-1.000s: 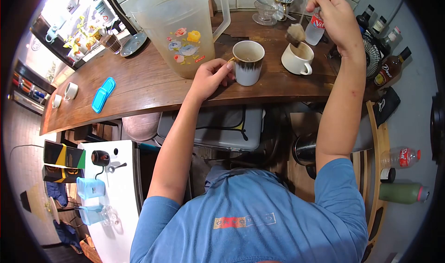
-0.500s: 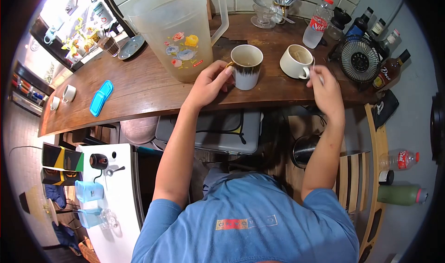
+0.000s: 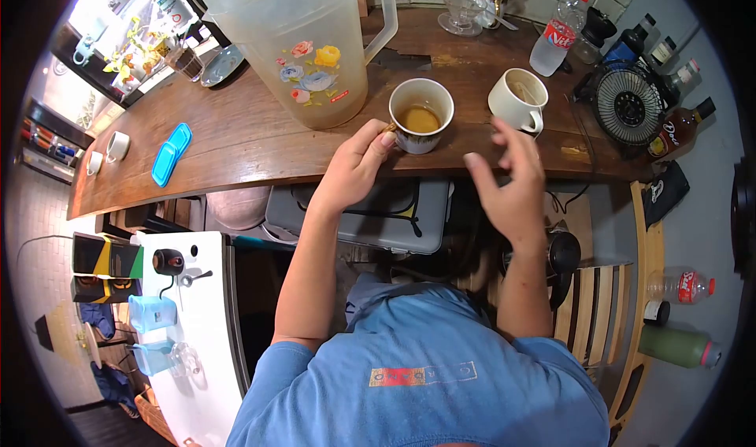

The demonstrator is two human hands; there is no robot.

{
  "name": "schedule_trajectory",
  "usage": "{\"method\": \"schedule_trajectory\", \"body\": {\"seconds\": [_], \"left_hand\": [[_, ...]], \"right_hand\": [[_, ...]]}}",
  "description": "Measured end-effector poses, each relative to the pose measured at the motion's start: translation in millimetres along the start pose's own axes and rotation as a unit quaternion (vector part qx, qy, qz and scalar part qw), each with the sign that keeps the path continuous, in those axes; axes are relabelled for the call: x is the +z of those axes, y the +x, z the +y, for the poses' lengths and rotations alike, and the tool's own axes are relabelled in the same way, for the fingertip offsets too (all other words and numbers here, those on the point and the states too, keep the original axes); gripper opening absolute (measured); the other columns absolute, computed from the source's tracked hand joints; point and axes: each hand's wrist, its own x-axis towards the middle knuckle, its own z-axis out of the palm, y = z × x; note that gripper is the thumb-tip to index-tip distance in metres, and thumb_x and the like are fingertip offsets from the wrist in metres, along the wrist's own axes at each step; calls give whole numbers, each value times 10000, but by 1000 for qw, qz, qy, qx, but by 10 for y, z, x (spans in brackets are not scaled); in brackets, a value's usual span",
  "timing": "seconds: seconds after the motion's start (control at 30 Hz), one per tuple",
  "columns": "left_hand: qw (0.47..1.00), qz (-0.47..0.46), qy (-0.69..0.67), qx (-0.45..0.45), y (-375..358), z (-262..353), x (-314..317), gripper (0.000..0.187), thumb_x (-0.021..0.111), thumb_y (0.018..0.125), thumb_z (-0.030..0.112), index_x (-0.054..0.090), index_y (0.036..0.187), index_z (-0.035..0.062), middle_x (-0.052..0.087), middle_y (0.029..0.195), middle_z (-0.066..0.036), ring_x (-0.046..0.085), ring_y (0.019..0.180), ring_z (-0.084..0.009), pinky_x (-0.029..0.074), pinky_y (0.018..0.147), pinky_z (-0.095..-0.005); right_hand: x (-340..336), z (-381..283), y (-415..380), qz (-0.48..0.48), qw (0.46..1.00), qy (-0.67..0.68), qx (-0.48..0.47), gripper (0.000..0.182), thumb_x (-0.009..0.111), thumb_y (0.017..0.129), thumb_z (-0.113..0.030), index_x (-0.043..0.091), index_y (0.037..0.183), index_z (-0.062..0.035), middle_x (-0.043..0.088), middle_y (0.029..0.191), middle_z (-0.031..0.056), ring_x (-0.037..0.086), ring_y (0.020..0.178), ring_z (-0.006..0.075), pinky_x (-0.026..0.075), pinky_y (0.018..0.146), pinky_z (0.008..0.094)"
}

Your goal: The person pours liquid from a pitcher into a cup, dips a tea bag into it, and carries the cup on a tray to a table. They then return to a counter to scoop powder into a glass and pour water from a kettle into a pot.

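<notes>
So the long curved brown wooden counter [image 3: 236, 144] runs under everything, and the big frosted plastic pitcher with flower decals [image 3: 303, 41] stands just up and left of the left fingertips. The left hand [image 3: 350, 171] has its fingers curled and pinched round the handle of the white ceramic mug with dark jagged trim [image 3: 421, 116], which sits on the counter right at those fingertips, brown tea inside. The right hand [image 3: 512, 187] hangs loose in the air, fingers spread and a bit blurry, holding nothing. Just past its fingertips sits the plain cream ceramic cup [image 3: 520, 100], not touched.
</notes>
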Motion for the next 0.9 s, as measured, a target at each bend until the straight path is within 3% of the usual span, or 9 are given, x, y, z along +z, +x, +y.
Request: {"method": "schedule_trajectory", "body": {"seconds": [0.1, 0.23, 0.3, 0.37, 0.57, 0.63, 0.77, 0.83, 0.9], "left_hand": [[1000, 25, 8, -9, -215, 35, 0, 242, 468, 989, 228, 550, 989, 1, 529, 772, -41, 475, 729, -124, 421, 697, -261], [998, 50, 23, -37, -614, 127, -48, 215, 486, 975, 197, 562, 992, -4, 560, 805, -61, 501, 768, -133, 425, 725, -269], [994, 85, -18, -73, -831, 161, -73, 203, 491, 968, 177, 566, 995, -10, 546, 817, -64, 498, 767, -139, 421, 724, -269], [995, 84, -8, -49, -1033, 222, -134, 199, 492, 964, 166, 571, 987, -14, 526, 816, -66, 493, 749, -149, 418, 715, -269], [988, 146, 20, -41, -1638, 309, -292, 189, 510, 954, 169, 564, 934, -11, 499, 794, -57, 483, 723, -156, 414, 680, -281], [981, 180, 1, -67, -1839, 334, -334, 205, 517, 955, 187, 566, 933, -11, 493, 791, -57, 481, 725, -155, 410, 683, -276], [965, 252, 27, -65, -2221, 348, -388, 218, 519, 957, 204, 565, 929, -8, 491, 799, -54, 476, 737, -148, 406, 693, -272], [953, 293, 2, -73, -2446, 352, -391, 229, 514, 962, 217, 566, 927, -3, 487, 807, -52, 473, 752, -142, 404, 706, -271], [940, 334, 5, -72, -2711, 382, -391, 233, 506, 968, 227, 566, 926, 5, 481, 808, -46, 470, 755, -138, 404, 710, -270]], "right_hand": [[271, -46, 50, -74, 988, 115, -66, 722, 768, 733, -202, 425, 1341, -17, 526, 1235, 169, 533, 1118, 292, 439, 915, 358], [456, -72, 72, -178, 959, 178, -133, 835, 824, 661, -230, 411, 1358, -31, 550, 1227, 158, 521, 1140, 315, 353, 1019, 394], [556, -113, 37, -236, 939, 222, -116, 865, 844, 627, -220, 417, 1356, -34, 564, 1220, 152, 525, 1154, 304, 376, 1012, 388], [659, -148, -6, -302, 908, 274, -94, 902, 856, 604, -126, 389, 1360, 33, 535, 1289, 153, 525, 1187, 224, 382, 1013, 339], [1003, -410, -129, -371, 857, 316, -165, 892, 843, 604, -104, 387, 1358, 38, 539, 1283, 190, 542, 1177, 268, 405, 998, 356], [1119, -537, -168, -411, 831, 338, -159, 839, 816, 625, -99, 416, 1360, -43, 533, 1288, 155, 509, 1199, 302, 402, 1011, 377], [1448, -740, -316, -474, 789, 352, -169, 846, 823, 612, -95, 421, 1354, -43, 532, 1297, 151, 510, 1202, 302, 404, 1010, 377], [1585, -895, -405, -506, 769, 339, -192, 880, 843, 632, -76, 379, 1374, 4, 511, 1334, 154, 516, 1202, 216, 394, 1014, 340], [1685, -1090, -525, -535, 743, 337, -220, 881, 849, 631, -87, 381, 1371, 8, 518, 1329, 142, 518, 1198, 211, 398, 1011, 337]]}}
